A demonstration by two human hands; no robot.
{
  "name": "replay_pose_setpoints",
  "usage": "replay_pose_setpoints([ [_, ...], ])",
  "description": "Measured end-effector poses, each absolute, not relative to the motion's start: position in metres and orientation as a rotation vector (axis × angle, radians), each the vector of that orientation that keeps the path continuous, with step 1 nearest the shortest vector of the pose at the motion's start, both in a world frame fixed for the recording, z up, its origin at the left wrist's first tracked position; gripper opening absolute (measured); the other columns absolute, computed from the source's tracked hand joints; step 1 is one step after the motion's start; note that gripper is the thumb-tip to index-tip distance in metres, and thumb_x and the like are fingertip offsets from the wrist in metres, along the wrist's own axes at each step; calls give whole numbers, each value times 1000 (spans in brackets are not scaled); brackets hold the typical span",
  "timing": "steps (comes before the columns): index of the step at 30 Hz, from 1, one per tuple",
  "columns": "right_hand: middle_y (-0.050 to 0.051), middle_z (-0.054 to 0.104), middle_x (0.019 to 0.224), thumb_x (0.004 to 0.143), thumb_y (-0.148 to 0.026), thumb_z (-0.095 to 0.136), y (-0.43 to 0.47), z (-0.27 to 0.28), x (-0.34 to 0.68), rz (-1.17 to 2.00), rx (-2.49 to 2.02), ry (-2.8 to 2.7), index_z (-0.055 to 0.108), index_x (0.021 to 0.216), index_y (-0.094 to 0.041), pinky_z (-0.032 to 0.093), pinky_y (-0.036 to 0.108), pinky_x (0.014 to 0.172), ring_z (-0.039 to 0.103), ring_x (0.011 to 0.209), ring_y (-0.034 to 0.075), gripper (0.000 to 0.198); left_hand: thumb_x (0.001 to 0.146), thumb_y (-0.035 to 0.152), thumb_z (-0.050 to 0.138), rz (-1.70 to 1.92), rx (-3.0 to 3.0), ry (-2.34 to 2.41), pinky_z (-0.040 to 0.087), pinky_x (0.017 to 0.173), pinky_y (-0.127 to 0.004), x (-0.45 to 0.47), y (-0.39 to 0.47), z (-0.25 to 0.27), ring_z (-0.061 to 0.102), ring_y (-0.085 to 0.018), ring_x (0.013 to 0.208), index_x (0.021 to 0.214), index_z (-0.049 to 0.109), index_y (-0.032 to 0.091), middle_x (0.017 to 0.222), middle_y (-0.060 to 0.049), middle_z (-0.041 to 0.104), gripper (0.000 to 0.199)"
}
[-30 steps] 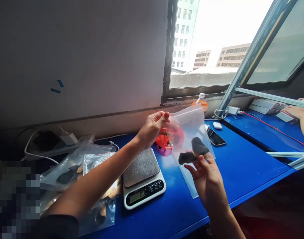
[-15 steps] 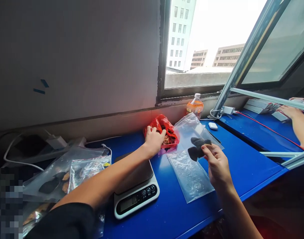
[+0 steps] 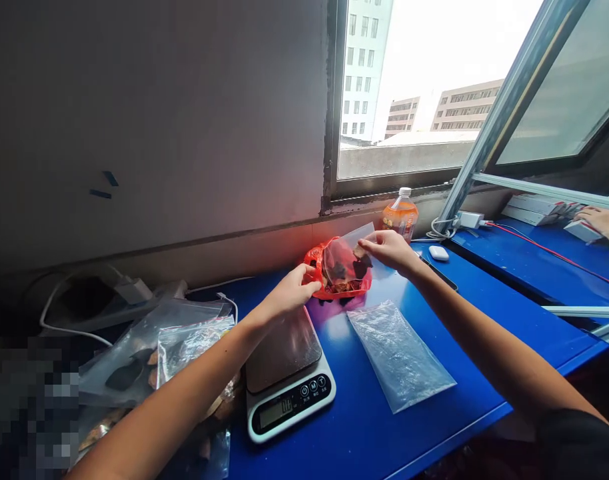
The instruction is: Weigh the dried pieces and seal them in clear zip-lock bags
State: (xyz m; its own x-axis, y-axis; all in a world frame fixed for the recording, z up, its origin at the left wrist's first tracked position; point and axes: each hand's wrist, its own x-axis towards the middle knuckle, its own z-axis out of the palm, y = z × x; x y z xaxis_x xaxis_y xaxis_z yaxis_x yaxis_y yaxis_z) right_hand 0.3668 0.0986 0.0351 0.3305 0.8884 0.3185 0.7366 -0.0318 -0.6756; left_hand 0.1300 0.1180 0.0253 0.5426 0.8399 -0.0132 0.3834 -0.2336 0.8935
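"In the head view, what is your right hand (image 3: 390, 251) doing?"

"I'm pinching a clear bag (image 3: 360, 236) between thumb and fingertips, near its upper right side. A brownish piece (image 3: 359, 251) shows right by my fingertips, and dark pieces (image 3: 362, 269) show lower down."

"Where exactly is that bag?"

"Over the mouth of the red bag (image 3: 314, 256), which sits on the blue table (image 3: 334, 433) near the wall. How far it dips inside, I can't tell."

"And your left hand (image 3: 288, 293)?"

"My thumb and forefinger are at the red bag's left edge, slightly parted. Whether they grip the plastic, I can't tell."

"What lies around you?"

"A scale (image 3: 284, 357) reading 0.0, partly under my left hand and forearm. To its left is a pile of filled bags (image 3: 129, 373); to its right, a flat bag (image 3: 399, 357) lies on the table. Behind my right hand stands a bottle (image 3: 400, 217); a white case (image 3: 439, 253) lies beyond my forearm. Far right, another person's hand (image 3: 602, 220) is at some boxes (image 3: 532, 208)."
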Motion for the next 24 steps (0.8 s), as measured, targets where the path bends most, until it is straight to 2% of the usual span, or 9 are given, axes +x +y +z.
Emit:
replay_pose_setpoints([
  [7,7,67,76,79,-35,54,125,75,355,-141,-1956,-1648,70,76,-18,37,29,63,58,72,19,23,80,29,56,567,2021,1061,42,99,-44,94,94,31,55,-26,114,113,54,18,121,-11,62,35],
  [11,6,64,71,80,-33,56,112,100,357,-225,-1848,-1581,70,82,-15,37,29,62,55,66,16,23,84,36,52,523,2004,1086,46,94,-43,58,78,41,59,-25,108,110,56,20,117,-9,63,30],
  [14,4,57,58,82,-35,56,85,105,358,-60,-1691,-1387,69,90,-10,36,28,56,51,54,12,29,87,41,49,500,1932,1019,51,88,-37,30,62,46,63,-22,100,100,61,21,104,-7,68,27],
  [16,2,54,54,83,-35,56,62,95,352,112,-1442,-1208,66,92,-11,35,27,53,49,49,10,28,88,43,49,550,1911,982,52,88,-37,15,51,45,63,-23,101,100,63,22,102,-7,69,28],
  [18,-1,52,51,83,-36,58,41,75,336,280,-1183,-1092,63,90,-15,34,26,50,44,44,8,23,88,45,49,620,1873,964,51,90,-39,6,43,40,62,-24,106,107,62,23,110,-9,67,32],
  [21,-3,54,51,82,-37,60,20,35,304,659,-1025,-1177,61,96,-19,35,26,48,47,45,10,23,86,52,51,643,1743,936,51,91,-41,4,37,24,59,-27,112,121,55,23,124,-12,60,46],
  [24,-4,56,53,81,-42,61,17,1,277,918,-926,-1213,59,98,-21,38,26,48,49,45,12,27,84,55,53,594,1570,907,52,88,-40,11,33,7,60,-26,110,124,50,21,124,-15,58,53],
])
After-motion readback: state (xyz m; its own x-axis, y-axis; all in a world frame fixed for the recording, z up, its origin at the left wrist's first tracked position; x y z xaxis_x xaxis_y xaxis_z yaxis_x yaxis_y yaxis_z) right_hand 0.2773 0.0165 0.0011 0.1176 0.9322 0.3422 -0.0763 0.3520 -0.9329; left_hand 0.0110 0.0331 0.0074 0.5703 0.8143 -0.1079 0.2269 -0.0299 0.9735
